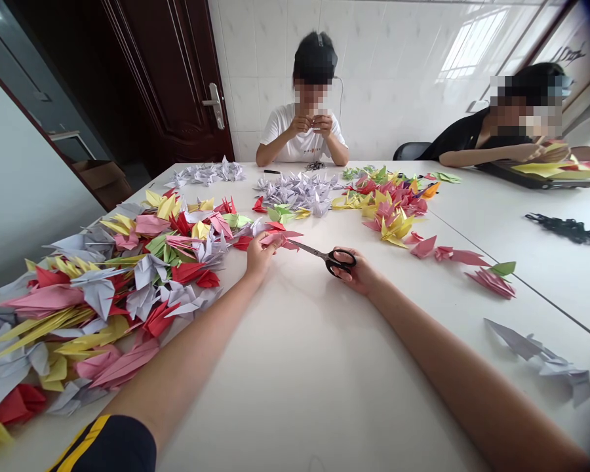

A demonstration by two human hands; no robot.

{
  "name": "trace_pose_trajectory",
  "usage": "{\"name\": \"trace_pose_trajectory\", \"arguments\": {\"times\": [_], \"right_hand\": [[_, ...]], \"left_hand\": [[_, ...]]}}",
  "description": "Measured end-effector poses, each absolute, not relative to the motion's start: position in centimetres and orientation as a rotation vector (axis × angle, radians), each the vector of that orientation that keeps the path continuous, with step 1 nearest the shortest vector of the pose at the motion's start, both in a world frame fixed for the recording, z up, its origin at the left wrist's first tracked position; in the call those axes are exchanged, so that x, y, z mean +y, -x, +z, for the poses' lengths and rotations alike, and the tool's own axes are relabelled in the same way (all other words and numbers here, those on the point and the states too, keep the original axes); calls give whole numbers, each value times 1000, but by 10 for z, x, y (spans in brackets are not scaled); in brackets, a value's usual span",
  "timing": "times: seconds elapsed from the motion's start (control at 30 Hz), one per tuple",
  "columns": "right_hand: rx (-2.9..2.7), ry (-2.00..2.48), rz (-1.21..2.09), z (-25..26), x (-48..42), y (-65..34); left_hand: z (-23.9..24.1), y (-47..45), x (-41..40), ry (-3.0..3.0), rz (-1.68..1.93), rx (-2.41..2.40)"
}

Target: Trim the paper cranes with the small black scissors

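Observation:
Over the middle of the white table, my left hand [263, 254] is closed on a pink folded paper crane [286, 239]. My right hand [361, 274] grips black-handled scissors [319, 252] by the finger loops. The tip of the blades points left and meets the right end of the pink crane; whether it touches the paper I cannot tell. Just behind my left hand lies a red folded paper piece [242, 243]. To the left spreads a large heap of folded paper cranes [147, 275] in white, pink, red, yellow and green.
White cranes [295, 193] and a mixed-colour pile [398, 203] lie farther back. White folded pieces [545, 360] rest at right. Black cords [568, 229] lie on the far-right tabletop. One person [302, 131] sits opposite; another [476, 134] leans over a black tray [531, 176].

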State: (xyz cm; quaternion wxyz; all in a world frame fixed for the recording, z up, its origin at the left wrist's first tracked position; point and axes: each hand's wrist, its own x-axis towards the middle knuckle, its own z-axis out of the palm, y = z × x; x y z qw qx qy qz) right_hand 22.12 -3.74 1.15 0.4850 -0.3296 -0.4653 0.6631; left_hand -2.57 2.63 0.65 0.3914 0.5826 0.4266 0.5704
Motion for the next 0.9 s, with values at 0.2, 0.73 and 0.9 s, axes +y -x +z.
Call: {"name": "trace_pose_trajectory", "arguments": {"times": [0.2, 0.73, 0.9], "right_hand": [[-1141, 819, 1621, 12, -37, -222], [-1160, 753, 1640, 10, -38, -221], [-1160, 747, 1624, 11, -40, -218]], "left_hand": [[7, 25, 26, -1482, 1460, 1053], [5, 23, 26, -1419, 1400, 905], [7, 22, 25, -1385, 1382, 865]]}}
